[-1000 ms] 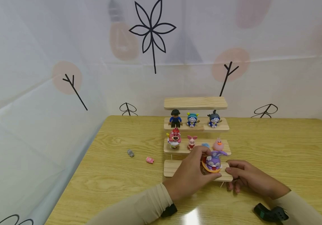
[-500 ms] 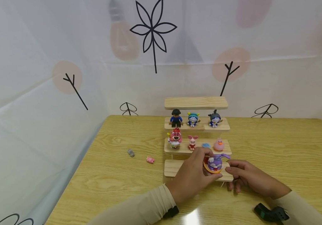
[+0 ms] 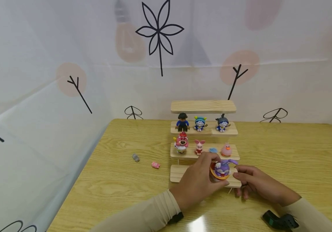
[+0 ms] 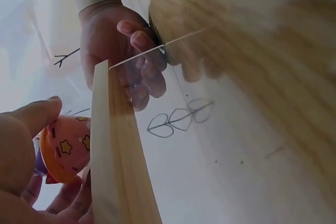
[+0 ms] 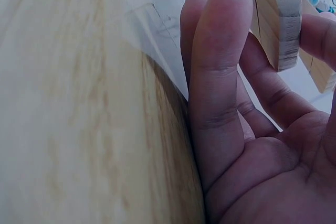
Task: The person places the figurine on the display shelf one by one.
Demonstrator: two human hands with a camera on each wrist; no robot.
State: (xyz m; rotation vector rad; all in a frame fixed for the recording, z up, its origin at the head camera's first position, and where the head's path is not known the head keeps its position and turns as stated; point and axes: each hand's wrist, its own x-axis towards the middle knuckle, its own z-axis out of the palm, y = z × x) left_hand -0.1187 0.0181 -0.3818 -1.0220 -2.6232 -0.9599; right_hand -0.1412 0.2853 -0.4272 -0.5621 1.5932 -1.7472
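Observation:
My left hand (image 3: 198,180) grips a purple bunny figurine (image 3: 222,168) in an orange-rimmed cup, fingers and thumb on either side. The cup's pink wall (image 4: 71,142) with yellow stars shows in the left wrist view, right at the lowest board. My right hand (image 3: 266,187) holds the right end of that lowest wooden board (image 3: 178,173) of a stepped display stand. In the right wrist view its thumb (image 5: 317,35) lies against the board end (image 5: 290,40), with fingers curled under and beside it.
Figurines stand on the middle tiers: a pink bear (image 3: 181,143), a piglet (image 3: 199,147), a pink bird (image 3: 226,149), a dark-haired figure (image 3: 182,122) and two blue ones. The top board (image 3: 203,106) is bare. A pink figurine (image 3: 155,165) and a grey one (image 3: 135,157) lie left on the table.
The bunny figurine has come down slightly toward the lowest board, with the left hand still around it. The right hand keeps its hold; the whole view has shifted a little.

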